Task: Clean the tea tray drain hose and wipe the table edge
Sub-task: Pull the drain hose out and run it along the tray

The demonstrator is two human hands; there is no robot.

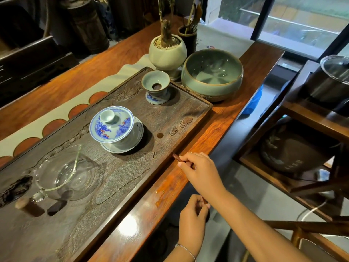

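The right hand (200, 171) pinches a small brown stick (176, 157) at the tray (198, 118) edge; the left hand (192, 214) is curled, its grip unclear. Beyond them, a lidded cup (113, 125) and an empty green bowl (212, 74).

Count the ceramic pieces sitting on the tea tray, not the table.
2. The lidded gaiwan on its saucer stands mid-tray; the strainer on its stand sits near the tray's far end. The glass pitcher isn't ceramic.
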